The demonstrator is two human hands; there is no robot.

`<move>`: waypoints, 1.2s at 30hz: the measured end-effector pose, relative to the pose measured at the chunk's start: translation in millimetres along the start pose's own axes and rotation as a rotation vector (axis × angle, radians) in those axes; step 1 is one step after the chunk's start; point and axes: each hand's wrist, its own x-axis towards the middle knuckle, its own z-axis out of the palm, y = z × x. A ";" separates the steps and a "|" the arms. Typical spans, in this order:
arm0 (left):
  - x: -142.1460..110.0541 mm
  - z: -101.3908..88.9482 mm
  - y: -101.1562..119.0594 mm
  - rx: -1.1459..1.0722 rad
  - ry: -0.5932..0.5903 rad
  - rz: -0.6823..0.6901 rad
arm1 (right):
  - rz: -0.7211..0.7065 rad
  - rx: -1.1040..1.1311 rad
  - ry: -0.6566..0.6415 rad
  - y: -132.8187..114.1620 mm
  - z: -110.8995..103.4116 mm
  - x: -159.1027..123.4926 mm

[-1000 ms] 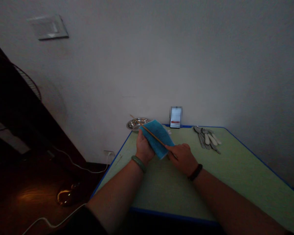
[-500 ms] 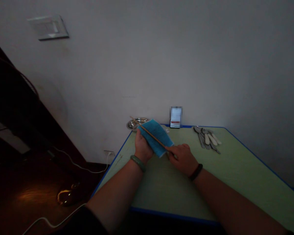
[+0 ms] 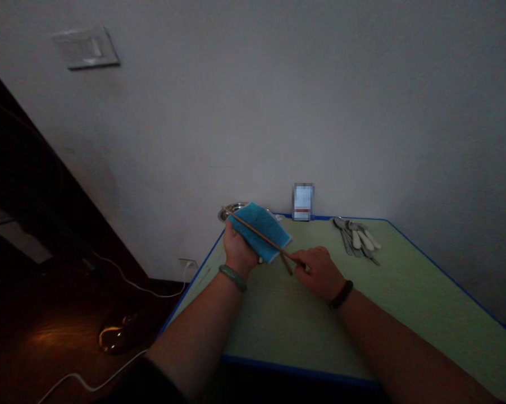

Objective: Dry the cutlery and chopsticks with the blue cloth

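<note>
Blue cloth [image 3: 267, 227]: held across my left hand [image 3: 238, 252], fingers cupped up around it from below. Wooden chopsticks [image 3: 256, 234]: lying along the cloth, their near ends pinched in my right hand [image 3: 320, 273]. Both hands sit above the near-left part of the green surface [image 3: 286, 320]. Behind: steel dish [image 3: 236, 207]. Far right: white-handled metal spoons [image 3: 356, 238].

A plain white wall [image 3: 253, 112] rose behind everything, with a pale switch plate [image 3: 86, 49] set high on it and a small socket [image 3: 187, 262] low down. The table [image 3: 425, 297] had a green top edged in blue. To the left, a dark polished floor [image 3: 33, 348] caught a warm patch of light, and a thin white cable [image 3: 138, 290] ran across it. The room was dim.
</note>
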 end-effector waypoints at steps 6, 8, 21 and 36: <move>-0.7 2.8 4.9 -0.036 0.043 0.049 | -0.032 0.034 0.040 3.1 -2.3 0.1; 1.0 1.4 5.9 -0.034 0.051 0.056 | -0.041 0.062 0.054 4.4 -3.6 0.4; 6.8 -7.1 12.8 -0.078 0.081 0.099 | -0.004 0.174 0.158 11.1 -10.9 0.3; 1.3 1.3 15.8 -0.131 0.071 0.098 | 0.044 0.242 0.327 12.4 -18.8 1.0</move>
